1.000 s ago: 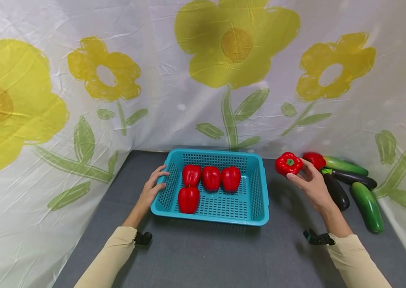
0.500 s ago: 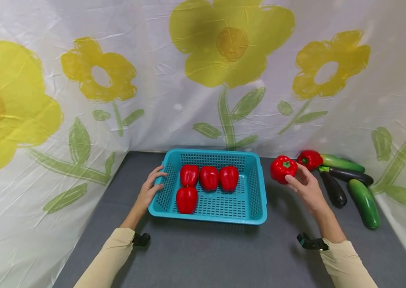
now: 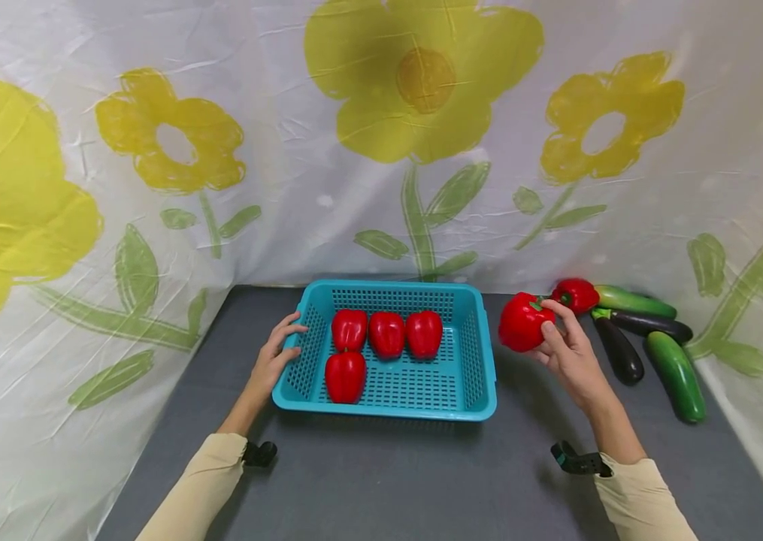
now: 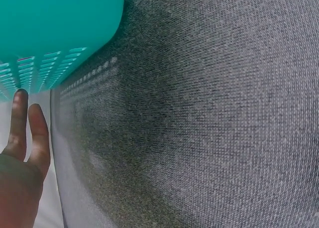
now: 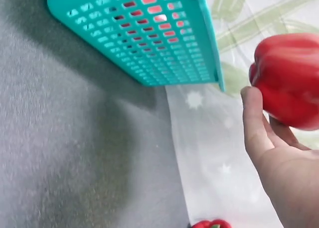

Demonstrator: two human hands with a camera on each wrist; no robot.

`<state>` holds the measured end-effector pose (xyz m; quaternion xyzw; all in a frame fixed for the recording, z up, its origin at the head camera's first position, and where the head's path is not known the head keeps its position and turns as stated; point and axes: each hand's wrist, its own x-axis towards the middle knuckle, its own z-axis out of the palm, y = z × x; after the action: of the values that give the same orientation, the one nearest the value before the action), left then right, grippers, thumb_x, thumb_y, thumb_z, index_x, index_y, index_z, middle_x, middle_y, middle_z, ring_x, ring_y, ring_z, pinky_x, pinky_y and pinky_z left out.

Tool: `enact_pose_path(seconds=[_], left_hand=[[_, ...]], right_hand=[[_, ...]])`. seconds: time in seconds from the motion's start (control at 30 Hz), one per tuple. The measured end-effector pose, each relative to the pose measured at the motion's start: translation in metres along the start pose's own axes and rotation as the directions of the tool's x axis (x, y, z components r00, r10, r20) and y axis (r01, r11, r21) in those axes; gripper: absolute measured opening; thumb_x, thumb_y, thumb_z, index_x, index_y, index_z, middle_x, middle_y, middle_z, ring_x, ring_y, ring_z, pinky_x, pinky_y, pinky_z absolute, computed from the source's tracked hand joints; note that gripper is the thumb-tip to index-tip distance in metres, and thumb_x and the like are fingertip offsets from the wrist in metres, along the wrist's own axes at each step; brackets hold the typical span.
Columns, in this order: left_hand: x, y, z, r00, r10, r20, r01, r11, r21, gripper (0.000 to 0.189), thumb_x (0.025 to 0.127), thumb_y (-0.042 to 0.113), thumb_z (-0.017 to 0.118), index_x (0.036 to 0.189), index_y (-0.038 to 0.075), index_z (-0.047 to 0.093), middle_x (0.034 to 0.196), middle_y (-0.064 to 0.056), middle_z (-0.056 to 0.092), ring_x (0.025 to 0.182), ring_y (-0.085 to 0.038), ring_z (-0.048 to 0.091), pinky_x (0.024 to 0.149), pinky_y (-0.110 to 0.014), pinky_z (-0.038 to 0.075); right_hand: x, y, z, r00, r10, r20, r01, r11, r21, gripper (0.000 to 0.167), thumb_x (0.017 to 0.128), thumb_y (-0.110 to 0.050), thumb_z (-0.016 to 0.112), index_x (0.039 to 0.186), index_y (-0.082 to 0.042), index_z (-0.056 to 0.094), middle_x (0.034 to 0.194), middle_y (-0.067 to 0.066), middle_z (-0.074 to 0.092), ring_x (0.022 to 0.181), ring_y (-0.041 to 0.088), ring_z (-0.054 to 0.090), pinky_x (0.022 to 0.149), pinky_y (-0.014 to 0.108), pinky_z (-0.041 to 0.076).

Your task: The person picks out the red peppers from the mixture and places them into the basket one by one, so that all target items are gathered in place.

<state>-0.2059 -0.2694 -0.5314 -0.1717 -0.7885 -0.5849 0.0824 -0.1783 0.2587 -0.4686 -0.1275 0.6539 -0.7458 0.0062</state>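
My right hand [image 3: 573, 361] holds a red bell pepper [image 3: 522, 324] between thumb and fingers, just right of a turquoise slotted basket [image 3: 449, 413]. Its green stem faces my fingers; the right wrist view shows the pepper [image 5: 291, 78] raised level with the basket's rim. My left hand [image 3: 273, 361] rests at the basket's left rim, fingertips reaching over it; two extended fingers show against the outer wall in the left wrist view. Inside the basket lie several red peppers, with a row of three [image 3: 386, 335] at the back and another [image 3: 346, 377] at front left.
At the right back sit another red pepper [image 3: 575, 295], a pale green zucchini [image 3: 634, 300], two dark eggplants [image 3: 618, 352] and a green cucumber [image 3: 675, 376]. A flower-print cloth [image 3: 327, 225] hangs behind the dark grey table [image 3: 381, 481].
My right hand has brought the pepper a little closer to the basket and turned it, so its stem now faces right instead of toward me. My left hand stays at the rim.
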Motion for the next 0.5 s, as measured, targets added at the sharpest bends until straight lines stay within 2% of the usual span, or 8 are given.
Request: enact_pose_path(seconds=[0.17,0.3,0.43,0.5], left_hand=[[0.000,0.006,0.001,1.000,0.000,0.006,0.000,1.000,0.004,0.036,0.100,-0.008,0.047,0.135,-0.008,0.053,0.161,-0.021,0.028,0.143,-0.036,0.025,0.104,-0.050,0.032],[-0.001,0.025,0.001,1.000,0.006,0.005,-0.006,1.000,0.000,0.035,0.098,-0.011,0.046,0.132,-0.013,0.052,0.158,-0.030,0.027,0.141,-0.044,0.026,0.103,-0.046,0.034],[-0.002,0.042,0.003,1.000,-0.006,0.005,0.006,1.000,0.011,0.034,0.097,-0.012,0.046,0.130,-0.015,0.052,0.156,-0.034,0.027,0.139,-0.046,0.027,0.103,-0.051,0.035],[-0.002,0.044,0.003,1.000,0.001,0.006,-0.001,1.000,0.012,0.034,0.097,-0.012,0.047,0.129,-0.016,0.052,0.155,-0.035,0.028,0.139,-0.048,0.026,0.102,-0.057,0.033]], right_hand=[[0.000,0.000,0.011,1.000,0.020,-0.011,-0.021,0.992,-0.123,0.054,0.101,-0.008,0.061,0.150,-0.012,0.039,0.140,0.012,0.048,0.115,0.023,0.060,0.088,0.038,0.053],[0.002,-0.002,0.024,1.000,0.016,0.020,-0.012,0.982,-0.186,0.057,0.097,-0.006,0.067,0.148,-0.006,0.040,0.140,0.013,0.050,0.116,0.024,0.060,0.085,0.040,0.054],[0.007,-0.004,0.036,0.998,0.018,0.064,-0.012,0.996,-0.093,0.055,0.101,-0.007,0.061,0.149,-0.008,0.034,0.142,0.016,0.046,0.117,0.028,0.059,0.086,0.045,0.053],[0.009,-0.005,0.041,0.995,0.023,0.100,-0.021,1.000,-0.019,0.053,0.102,-0.005,0.057,0.148,-0.010,0.032,0.143,0.017,0.042,0.121,0.030,0.055,0.087,0.048,0.052]])
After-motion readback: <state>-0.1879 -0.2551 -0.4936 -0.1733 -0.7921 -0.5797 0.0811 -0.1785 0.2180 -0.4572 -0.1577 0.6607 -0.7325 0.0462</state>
